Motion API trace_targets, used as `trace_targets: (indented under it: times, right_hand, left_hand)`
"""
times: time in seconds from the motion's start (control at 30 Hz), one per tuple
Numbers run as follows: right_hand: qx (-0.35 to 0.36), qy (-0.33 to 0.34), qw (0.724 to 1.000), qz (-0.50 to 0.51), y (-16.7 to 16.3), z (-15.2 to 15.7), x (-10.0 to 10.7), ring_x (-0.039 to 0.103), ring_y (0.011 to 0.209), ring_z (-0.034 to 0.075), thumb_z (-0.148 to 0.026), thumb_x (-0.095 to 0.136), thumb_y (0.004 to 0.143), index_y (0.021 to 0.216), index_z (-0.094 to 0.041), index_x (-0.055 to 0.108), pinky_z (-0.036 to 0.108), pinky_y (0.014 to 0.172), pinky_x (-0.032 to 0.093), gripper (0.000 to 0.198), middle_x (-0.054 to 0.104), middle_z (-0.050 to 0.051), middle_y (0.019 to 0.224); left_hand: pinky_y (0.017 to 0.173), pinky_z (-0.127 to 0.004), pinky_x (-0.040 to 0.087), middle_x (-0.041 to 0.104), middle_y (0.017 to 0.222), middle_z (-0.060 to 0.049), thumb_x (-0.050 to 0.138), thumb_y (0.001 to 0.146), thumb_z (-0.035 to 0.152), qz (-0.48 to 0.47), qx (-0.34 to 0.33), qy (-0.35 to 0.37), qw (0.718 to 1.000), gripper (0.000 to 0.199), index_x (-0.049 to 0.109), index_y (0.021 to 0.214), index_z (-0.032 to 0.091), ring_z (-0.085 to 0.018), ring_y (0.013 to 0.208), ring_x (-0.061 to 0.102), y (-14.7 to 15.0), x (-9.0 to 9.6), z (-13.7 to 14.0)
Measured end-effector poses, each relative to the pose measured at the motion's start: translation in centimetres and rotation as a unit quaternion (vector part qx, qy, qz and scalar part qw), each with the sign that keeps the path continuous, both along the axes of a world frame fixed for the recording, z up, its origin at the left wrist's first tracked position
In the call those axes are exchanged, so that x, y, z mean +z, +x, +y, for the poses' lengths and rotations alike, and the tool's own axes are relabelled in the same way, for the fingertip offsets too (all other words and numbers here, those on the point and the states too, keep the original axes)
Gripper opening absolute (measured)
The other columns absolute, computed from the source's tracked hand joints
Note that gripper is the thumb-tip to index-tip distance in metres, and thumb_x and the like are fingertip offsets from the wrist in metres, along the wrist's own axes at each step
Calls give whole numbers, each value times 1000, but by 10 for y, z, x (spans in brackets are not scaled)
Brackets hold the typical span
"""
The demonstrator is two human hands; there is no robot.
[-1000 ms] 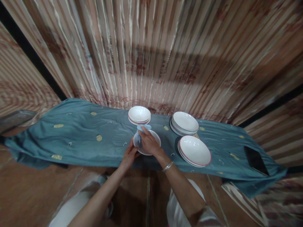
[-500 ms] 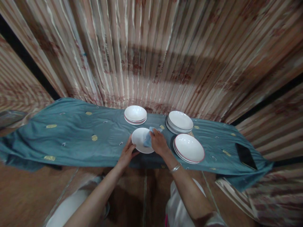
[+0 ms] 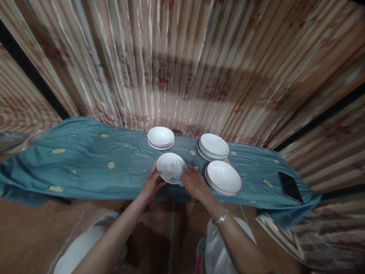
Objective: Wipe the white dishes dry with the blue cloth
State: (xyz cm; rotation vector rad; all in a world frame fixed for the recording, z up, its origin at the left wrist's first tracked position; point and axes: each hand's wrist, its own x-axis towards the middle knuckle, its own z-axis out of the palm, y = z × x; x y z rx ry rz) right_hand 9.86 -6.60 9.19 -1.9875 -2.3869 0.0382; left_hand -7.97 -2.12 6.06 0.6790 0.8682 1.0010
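A white bowl [image 3: 170, 165] is held up over the near part of the cloth-covered table, its hollow tilted toward me. My left hand [image 3: 153, 182] grips its left rim, thumb on the near side. At the bowl's right edge my right hand [image 3: 191, 179] is closed on a light blue cloth [image 3: 180, 181], pressed against the rim. Part of the cloth pokes out above the fingers; the rest is hidden by the hand. Behind the bowl stands a small stack of white bowls [image 3: 161, 137].
To the right are a stack of dark-rimmed white plates [image 3: 214, 145] and, nearer, a stack of red-rimmed ones [image 3: 224, 177]. A black phone [image 3: 290, 187] lies at the right end of the teal tablecloth [image 3: 91, 167]. A patterned curtain [image 3: 176, 76] hangs behind.
My right hand has moved the blue cloth from the bowl's inside down to its right rim. The bowl has turned a little in my left hand.
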Motion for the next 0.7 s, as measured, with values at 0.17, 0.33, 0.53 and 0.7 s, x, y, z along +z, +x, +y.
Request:
trace_targets:
  times: [0.17,0.33,0.53,0.7]
  right_hand:
    - [49,3,998,34,-12,-8,3,57,106,24,-12,41,93,98,-9,68,36,100,41,27,64,16,111]
    - [88,11,991,98,-31,-5,5,59,100,21,-10,38,94,96,-12,66,33,93,46,28,66,12,104]
    - [114,37,969,216,-49,11,-6,58,111,21,-9,37,93,114,-12,61,34,99,47,32,63,13,116]
    - [116,60,955,267,-59,25,-10,52,124,22,-9,35,91,133,-12,50,37,106,44,44,53,15,135]
  left_hand:
    - [69,-29,55,60,128,-6,65,72,27,-4,3,-4,1000,75,40,143,31,-18,92,63,-1,-3,0]
    - [59,-23,50,68,112,-4,67,74,33,-12,-3,6,1000,73,41,143,30,-15,79,64,-1,-7,1]
    - [78,-27,53,65,123,-7,65,80,39,-65,45,18,997,57,53,134,24,-20,99,63,6,-8,3]
    - [79,-32,54,62,129,-6,58,86,44,-45,29,-3,999,54,50,136,29,-23,105,62,3,-8,-1]
